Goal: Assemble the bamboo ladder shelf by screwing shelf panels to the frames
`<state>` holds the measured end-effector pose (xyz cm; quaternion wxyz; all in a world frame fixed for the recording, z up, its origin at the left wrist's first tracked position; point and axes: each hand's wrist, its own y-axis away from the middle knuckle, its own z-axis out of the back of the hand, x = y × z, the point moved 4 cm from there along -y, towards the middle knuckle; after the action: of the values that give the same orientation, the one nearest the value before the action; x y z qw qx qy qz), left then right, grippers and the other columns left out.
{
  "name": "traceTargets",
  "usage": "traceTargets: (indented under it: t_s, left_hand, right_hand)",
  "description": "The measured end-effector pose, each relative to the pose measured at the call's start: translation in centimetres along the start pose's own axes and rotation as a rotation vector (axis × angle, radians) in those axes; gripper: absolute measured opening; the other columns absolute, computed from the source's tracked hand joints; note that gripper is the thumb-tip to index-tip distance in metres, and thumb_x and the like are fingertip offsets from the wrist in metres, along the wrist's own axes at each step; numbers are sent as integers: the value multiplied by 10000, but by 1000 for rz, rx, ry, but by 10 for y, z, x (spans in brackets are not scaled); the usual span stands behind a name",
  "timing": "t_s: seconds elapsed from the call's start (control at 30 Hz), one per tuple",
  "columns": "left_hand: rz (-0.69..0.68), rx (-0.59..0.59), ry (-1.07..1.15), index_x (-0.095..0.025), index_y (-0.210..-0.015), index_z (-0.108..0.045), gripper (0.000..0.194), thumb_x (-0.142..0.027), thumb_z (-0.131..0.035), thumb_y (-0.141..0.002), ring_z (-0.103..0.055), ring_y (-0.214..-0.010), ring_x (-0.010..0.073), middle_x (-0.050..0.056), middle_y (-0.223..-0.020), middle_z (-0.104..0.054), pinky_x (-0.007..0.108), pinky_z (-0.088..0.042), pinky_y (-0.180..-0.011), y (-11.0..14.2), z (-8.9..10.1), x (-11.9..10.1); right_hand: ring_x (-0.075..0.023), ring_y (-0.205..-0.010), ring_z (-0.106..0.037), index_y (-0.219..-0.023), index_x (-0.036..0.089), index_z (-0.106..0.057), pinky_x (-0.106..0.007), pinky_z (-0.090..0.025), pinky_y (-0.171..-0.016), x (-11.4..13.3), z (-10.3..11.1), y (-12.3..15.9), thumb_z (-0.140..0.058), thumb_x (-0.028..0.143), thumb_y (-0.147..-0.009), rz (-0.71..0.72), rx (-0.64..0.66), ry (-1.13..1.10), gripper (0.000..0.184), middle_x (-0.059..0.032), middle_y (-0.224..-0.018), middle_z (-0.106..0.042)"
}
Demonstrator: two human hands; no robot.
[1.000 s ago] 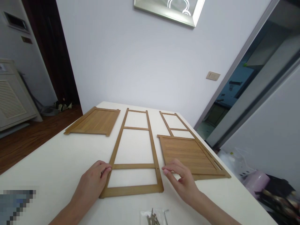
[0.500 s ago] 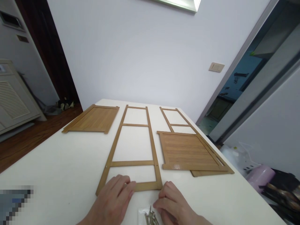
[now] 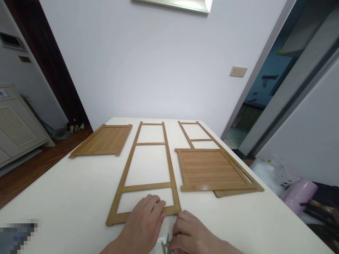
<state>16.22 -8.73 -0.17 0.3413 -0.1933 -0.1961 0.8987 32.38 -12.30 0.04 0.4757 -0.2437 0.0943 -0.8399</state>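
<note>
1. left hand [image 3: 146, 218]: fingers together and loosely bent, extended over the near crossbar of the open frame; whether the hand presses on the bar or grips anything is hidden.
2. right hand [image 3: 191, 233]: fingers curled inward, tips down at the screws [image 3: 164, 247]; it covers part of them, so a grasp cannot be confirmed. its knuckles are just beside the frame's near right corner.
3. screws: several, slim, metallic, bunched between the hands at the lower edge of view; exact count obscured.
4. open frame [image 3: 128, 164]: one, lying flat beyond the hands at mid-table; two long rails, four crossbars, flat brown wood-look strips, small round marks on both rails.
5. panels: two, brown, grained, with grooved lines and short projecting corners. left panel [image 3: 107, 141] lies flat on the table; right panel [image 3: 209, 167] overlaps the second frame [image 3: 201, 140].
6. second frame: one, same brown strips, two crossbars visible past the panel.
7. table [image 3: 66, 197]: one, white, smooth.
8. beyond: pale plain wall [image 3: 148, 63], one two-part switch plate [image 3: 238, 72], one pink roll [image 3: 302, 194], one louvred cabinet [image 3: 17, 120].
</note>
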Motion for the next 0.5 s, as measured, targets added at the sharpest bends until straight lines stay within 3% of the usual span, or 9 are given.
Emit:
traceTargets:
  t_s: [0.17, 0.27, 0.5]
  left_hand:
    - [103, 53, 31, -197, -1014, -617, 208, -116, -462, -902, -615, -903, 231, 69, -939, -651, 405, -534, -796, -33, -17, -4]
    - [101, 76, 61, -199, -1007, -615, 206, -113, -458, -906, -609, -889, 231, 65, -925, -648, 410, -529, -787, -31, -27, -6]
    - [71, 55, 72, -192, -1036, -610, 222, -131, -422, -934, -602, -893, 228, 71, -955, -644, 417, -523, -805, -18, -27, -3]
  right_hand:
    - [-155, -803, -526, -856, 213, -627, -298, -435, -733, -1, -4, 1, -560, 263, -945, 56, -12, 31, 122, -28, -824, -624]
    - [-148, -771, -498, -818, 207, -622, -291, -427, -727, -1, -7, 1, -513, 287, -971, 82, -7, 79, 205, -20, -790, -606]
    - [-148, -819, -532, -914, 209, -652, -297, -443, -751, -1, -8, 2, -547, 271, -956, 99, -10, 38, 129, -22, -830, -639]
